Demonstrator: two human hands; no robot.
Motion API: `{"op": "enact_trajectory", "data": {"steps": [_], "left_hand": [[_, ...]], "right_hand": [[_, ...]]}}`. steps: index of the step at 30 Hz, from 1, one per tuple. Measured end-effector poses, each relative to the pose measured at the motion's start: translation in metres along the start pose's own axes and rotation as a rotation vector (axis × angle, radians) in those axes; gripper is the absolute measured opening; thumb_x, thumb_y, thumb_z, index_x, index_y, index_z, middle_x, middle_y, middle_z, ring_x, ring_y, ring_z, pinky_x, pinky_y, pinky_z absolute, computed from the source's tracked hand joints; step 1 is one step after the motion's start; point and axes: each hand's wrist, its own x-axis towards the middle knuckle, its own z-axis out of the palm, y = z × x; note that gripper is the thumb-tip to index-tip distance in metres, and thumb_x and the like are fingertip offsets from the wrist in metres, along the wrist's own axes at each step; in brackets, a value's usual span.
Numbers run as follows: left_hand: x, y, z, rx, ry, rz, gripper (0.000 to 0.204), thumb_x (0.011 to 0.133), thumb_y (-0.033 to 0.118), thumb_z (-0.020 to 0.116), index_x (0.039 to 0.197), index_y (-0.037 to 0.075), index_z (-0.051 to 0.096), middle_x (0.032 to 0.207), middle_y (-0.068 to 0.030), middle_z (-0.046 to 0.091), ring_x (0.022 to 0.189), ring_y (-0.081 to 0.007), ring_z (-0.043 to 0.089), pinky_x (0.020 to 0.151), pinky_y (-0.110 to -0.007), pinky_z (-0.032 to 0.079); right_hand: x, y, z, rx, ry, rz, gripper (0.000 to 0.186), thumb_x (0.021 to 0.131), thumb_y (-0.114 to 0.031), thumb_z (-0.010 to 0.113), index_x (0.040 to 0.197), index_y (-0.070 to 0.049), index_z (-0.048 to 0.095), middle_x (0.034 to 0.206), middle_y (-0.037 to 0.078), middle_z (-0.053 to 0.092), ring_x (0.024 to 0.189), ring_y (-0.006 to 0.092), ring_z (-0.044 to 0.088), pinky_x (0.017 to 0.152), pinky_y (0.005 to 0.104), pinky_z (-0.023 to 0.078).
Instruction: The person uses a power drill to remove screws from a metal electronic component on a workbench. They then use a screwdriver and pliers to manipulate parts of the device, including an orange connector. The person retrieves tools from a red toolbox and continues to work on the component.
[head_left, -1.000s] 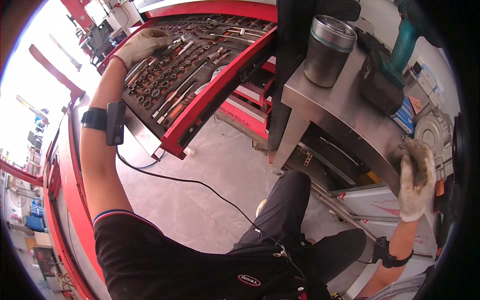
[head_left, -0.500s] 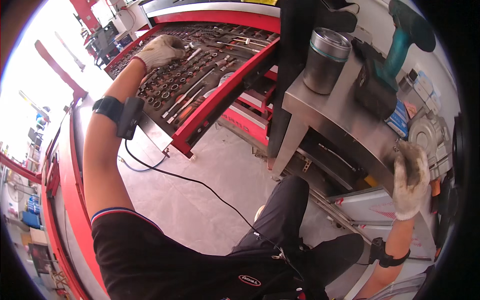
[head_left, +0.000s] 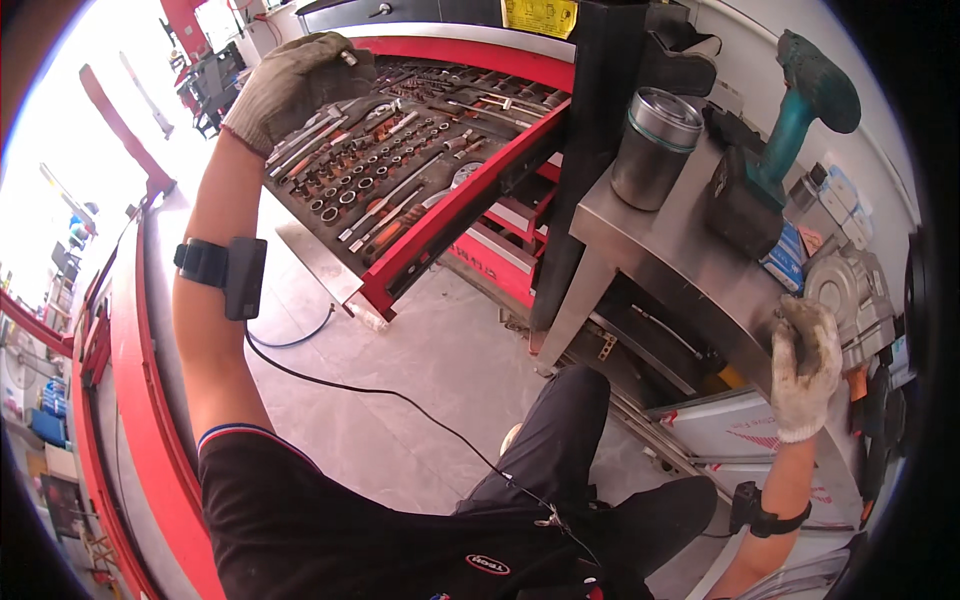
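Since the earlier frame, the left hand (head_left: 295, 85) has risen from the rows of tools and now stands above the far left part of the open red drawer (head_left: 470, 198). The left hand wears a knitted glove; its thumb and fingers pinch a small metal piece (head_left: 348, 58), which is clear of the drawer.

Below it, the drawer carries a dark liner (head_left: 420, 188) with sockets (head_left: 330, 213) in rows, long metal tools and orange-handled tools set into it. The drawer is pulled out from a red and black cabinet.

On the opposite side, the right hand (head_left: 815, 380), also gloved, is positioned at the edge of the steel desk (head_left: 690, 245). Its fingers are curled toward the thumb; whether they grasp anything cannot be told. Just beside this hand lies a round grey metal housing (head_left: 845, 290).

Farther back on the desk, a blue box (head_left: 785, 255) lies next to a teal power drill (head_left: 790, 140), which stands upright on its black battery. A grey canister (head_left: 650, 165) with a metal lid stands upright near the desk corner, to the left of the drill.
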Motion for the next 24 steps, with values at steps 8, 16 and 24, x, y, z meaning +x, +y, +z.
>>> {"op": "enact_trajectory", "data": {"steps": [8, 16, 24], "left_hand": [[0.053, -0.003, 0.074, 1.014, -0.292, -0.014, 0.036, 0.091, 0.023, 0.069, 0.121, 0.004, 0.073, 0.095, -0.0097, 0.076, 0.081, -0.0177, 0.072, 0.074, -0.032, 0.060], [0.098, -0.039, 0.113, 1.461, -0.705, -0.004, 0.050, 0.079, 0.020, 0.064, 0.126, 0.008, 0.075, 0.114, -0.0242, 0.075, 0.105, -0.0365, 0.073, 0.094, -0.043, 0.057], [0.089, -0.042, 0.110, 1.553, -0.697, 0.186, 0.042, 0.083, 0.023, 0.067, 0.122, 0.011, 0.078, 0.112, -0.0219, 0.075, 0.106, -0.0367, 0.072, 0.097, -0.045, 0.056]], "right_hand": [[0.013, -0.016, 0.001, -0.214, 0.043, -0.142, 0.021, 0.085, 0.008, 0.073, 0.104, 0.002, 0.074, 0.112, 0.015, 0.069, 0.104, 0.0281, 0.068, 0.093, 0.0374, 0.054], [0.015, -0.024, 0.001, -0.349, 0.033, -0.063, 0.024, 0.081, -0.002, 0.078, 0.105, -0.002, 0.075, 0.106, 0.014, 0.071, 0.101, 0.0331, 0.069, 0.092, 0.0419, 0.054], [0.012, -0.022, 0.000, -0.357, 0.040, -0.145, 0.025, 0.082, -0.001, 0.078, 0.107, -0.004, 0.075, 0.112, 0.012, 0.071, 0.107, 0.0319, 0.068, 0.097, 0.0422, 0.053]]}}
